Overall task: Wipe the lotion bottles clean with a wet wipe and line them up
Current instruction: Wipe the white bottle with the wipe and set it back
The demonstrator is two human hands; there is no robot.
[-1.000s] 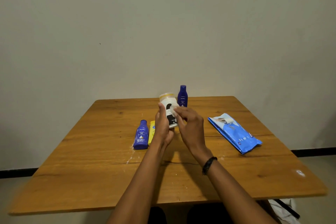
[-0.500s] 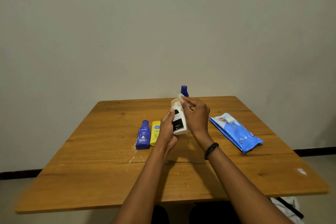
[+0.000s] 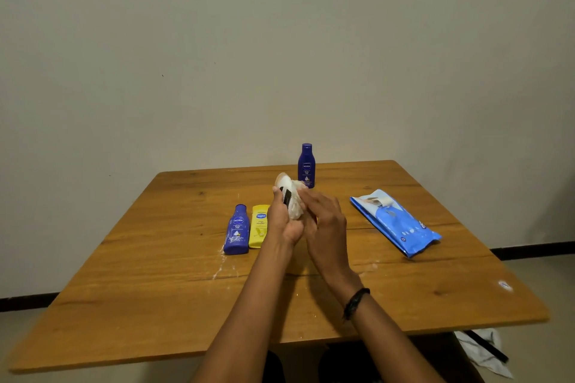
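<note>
The fingers (image 3: 276, 194) of the left hand (image 3: 284, 221) are being curled round the white bottle (image 3: 284, 187). The bottle is being held tilted, cap away from the person, in the air above the middle of the table (image 3: 155, 305). The bunched wet wipe (image 3: 297, 208) is being pressed against the bottle's right flank by the nearly straight fingers (image 3: 311, 199) of the right hand (image 3: 325, 222). Whether the thumb is pinching the wipe cannot be told.

The bottle is being judged light, stiff plastic, likely made slippery by lotion and moisture. A grip round its mid-body, clear of the cap, is being judged the safest. The wipe is being taken as soft and limp, needing backing from flat fingers.

Left of centre, a lying blue bottle (image 3: 237, 231) and a yellow bottle (image 3: 259, 228) are being shown side by side, seemingly touching. White smears (image 3: 222, 270) are being shown just beside the blue one, toward the near edge. A standing blue bottle (image 3: 306, 166) is being shown near the far edge. The blue wipe packet (image 3: 395, 222) is being shown flat toward the right edge.

A plain pale wall (image 3: 280, 56) is being shown behind the far edge, with dark skirting (image 3: 535, 250) at its foot. A crumpled cloth (image 3: 485, 351) is being shown on the floor below the near right corner.
</note>
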